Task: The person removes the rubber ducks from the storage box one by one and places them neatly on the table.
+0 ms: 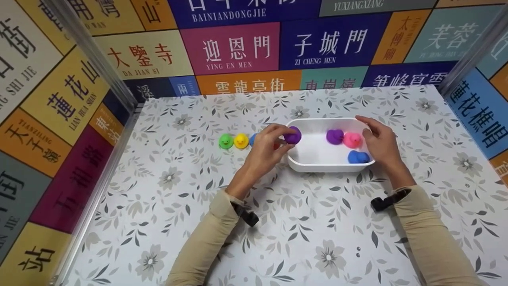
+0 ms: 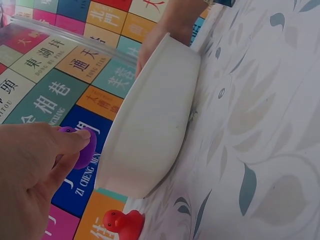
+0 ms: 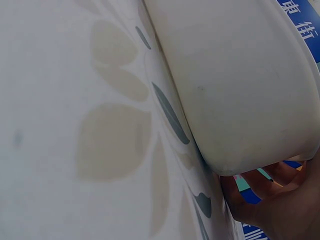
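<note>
Between thumb and fingers, my left hand [image 1: 266, 147] pinches a purple rubber duck [image 1: 293, 135] at the left end of a white plastic tub [image 1: 313, 167]. The left wrist view shows this purple duck [image 2: 86, 149] raised beside the tub wall. My right hand [image 1: 381, 143] grips the tub's right end, its fingers along the outside of the wall. Inside the tub lie another purple duck [image 1: 334, 136], a pink duck [image 1: 352, 140] and a blue duck [image 1: 358, 157]. Below the left hand, a red duck [image 2: 124, 223] stands on the table.
Left of the tub, a green duck [image 1: 226, 141] and a yellow duck [image 1: 241, 141] stand in a row with another blue duck [image 1: 252, 139], partly hidden by the left hand. The floral-covered table [image 1: 170, 222] meets lettered panels [image 1: 234, 47] at the back and sides.
</note>
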The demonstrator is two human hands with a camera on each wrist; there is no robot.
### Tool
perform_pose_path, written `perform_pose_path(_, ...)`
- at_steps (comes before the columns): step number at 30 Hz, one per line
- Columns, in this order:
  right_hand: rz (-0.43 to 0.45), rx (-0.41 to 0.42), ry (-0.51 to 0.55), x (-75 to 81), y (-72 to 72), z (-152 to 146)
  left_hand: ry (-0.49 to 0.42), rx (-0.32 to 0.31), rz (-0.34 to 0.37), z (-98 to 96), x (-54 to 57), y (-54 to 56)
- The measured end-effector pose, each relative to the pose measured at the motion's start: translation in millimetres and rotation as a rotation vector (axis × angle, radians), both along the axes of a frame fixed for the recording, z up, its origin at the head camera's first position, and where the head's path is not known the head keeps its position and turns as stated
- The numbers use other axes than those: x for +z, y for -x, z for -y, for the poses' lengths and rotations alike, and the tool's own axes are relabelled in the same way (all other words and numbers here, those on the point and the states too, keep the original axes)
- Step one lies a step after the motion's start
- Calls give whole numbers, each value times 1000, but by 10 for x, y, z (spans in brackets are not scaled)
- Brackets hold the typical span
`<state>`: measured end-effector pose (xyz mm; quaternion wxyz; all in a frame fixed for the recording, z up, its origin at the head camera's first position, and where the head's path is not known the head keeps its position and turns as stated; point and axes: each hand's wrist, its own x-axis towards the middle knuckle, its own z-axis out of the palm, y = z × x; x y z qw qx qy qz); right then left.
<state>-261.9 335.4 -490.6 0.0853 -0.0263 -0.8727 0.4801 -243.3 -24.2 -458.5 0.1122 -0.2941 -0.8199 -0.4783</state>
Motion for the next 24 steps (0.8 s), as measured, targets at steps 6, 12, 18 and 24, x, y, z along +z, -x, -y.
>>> perform_pose_path(6, 2, -3, 3, 9, -22, 17, 12, 33, -28, 91, 22, -24)
perform_pose_path(12, 19, -11, -7, 16, -15, 16, 39, 58, -73, 179, 13, -23)
perform_pose_path(18, 14, -12, -8, 10, -11, 13, 52, 60, -118, 269, -25, -26)
perform_pose_path(24, 16, -8, -8, -2, 12, 0, 50, 20, -92, 353, -57, -66)
